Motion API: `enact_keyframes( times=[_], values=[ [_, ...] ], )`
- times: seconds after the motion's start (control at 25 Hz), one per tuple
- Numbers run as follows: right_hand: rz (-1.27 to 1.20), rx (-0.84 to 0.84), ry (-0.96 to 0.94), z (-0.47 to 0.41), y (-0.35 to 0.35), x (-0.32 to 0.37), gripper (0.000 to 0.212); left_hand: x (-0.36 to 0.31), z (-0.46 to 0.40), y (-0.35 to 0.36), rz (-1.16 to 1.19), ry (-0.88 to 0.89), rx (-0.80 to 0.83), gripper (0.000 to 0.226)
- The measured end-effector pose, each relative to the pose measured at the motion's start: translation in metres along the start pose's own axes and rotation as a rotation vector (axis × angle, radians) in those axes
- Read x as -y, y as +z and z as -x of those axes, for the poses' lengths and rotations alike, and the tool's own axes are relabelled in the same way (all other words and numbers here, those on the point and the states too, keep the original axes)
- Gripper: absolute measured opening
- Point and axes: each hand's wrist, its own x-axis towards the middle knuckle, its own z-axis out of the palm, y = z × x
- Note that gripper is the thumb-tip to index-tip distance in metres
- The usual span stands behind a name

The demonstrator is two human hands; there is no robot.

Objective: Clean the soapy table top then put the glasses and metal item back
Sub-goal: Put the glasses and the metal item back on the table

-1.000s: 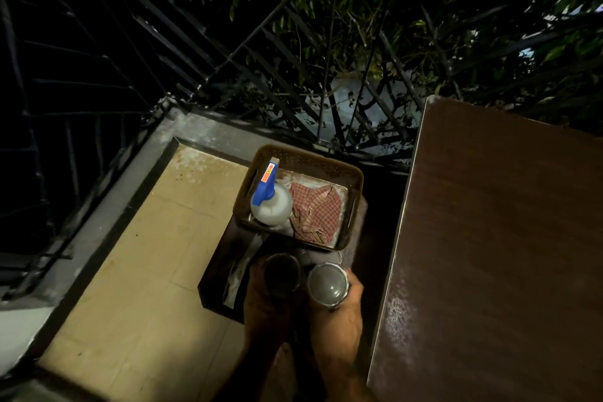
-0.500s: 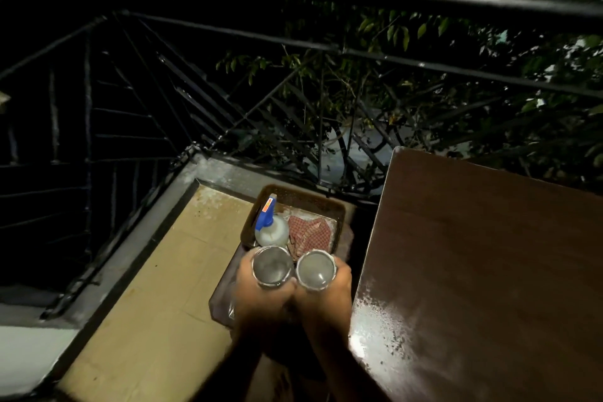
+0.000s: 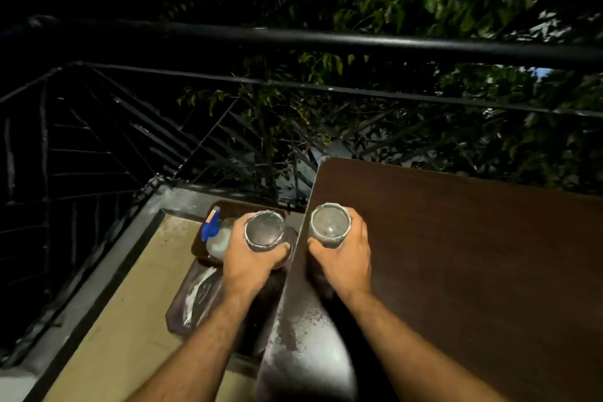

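My left hand point(image 3: 248, 263) grips a clear glass point(image 3: 264, 229) from below, held in the air over the low stool left of the table. A second clear glass point(image 3: 330, 224) is gripped by my right hand point(image 3: 344, 259), just above the left edge of the dark brown table top point(image 3: 473, 264). Both glasses stay upright with their rims toward me. The table's near left corner shines wet. A metal item point(image 3: 199, 290) lies on the dark tray point(image 3: 177, 320) below my left forearm.
A brown basket point(image 3: 228, 206) on the stool holds a white spray bottle with a blue trigger point(image 3: 213, 233). Black balcony railing point(image 3: 326, 39) runs behind the table, with leaves beyond. Beige floor tile point(image 3: 130, 320) lies to the left.
Both hands have lifted the glasses off the stool and moved them up and right. The hands have spread apart, and the right glass now hovers over the table's edge.
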Motion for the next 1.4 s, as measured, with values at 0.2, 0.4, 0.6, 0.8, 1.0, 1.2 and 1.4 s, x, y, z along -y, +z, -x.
enact_keyframes(
  times=[0.2,0.4,0.6,0.8,1.0,1.2,1.4],
  values=[
    [0.034,-0.101,0.038,-0.001,-0.085,-0.031,0.078,-0.043,0.031,0.063,0.017,0.020,0.073,0.074],
    [0.091,-0.178,0.089,-0.018,-0.180,-0.082,0.078,-0.085,0.066,0.131,0.021,0.025,0.144,0.074],
    [0.134,-0.251,0.136,-0.027,-0.258,-0.124,0.081,-0.105,0.096,0.184,0.020,0.036,0.210,0.077],
    [0.154,-0.335,0.187,-0.029,-0.309,-0.158,0.084,-0.116,0.118,0.232,0.028,0.043,0.287,0.075],
    [0.154,-0.378,0.214,-0.029,-0.336,-0.182,0.084,-0.130,0.129,0.273,0.021,0.050,0.341,0.072],
    [0.141,-0.378,0.229,-0.036,-0.351,-0.206,0.082,-0.135,0.132,0.309,-0.011,0.057,0.376,0.075],
    [0.135,-0.323,0.267,-0.049,-0.351,-0.225,0.082,-0.127,0.131,0.330,-0.064,0.012,0.369,0.078]
  ],
)
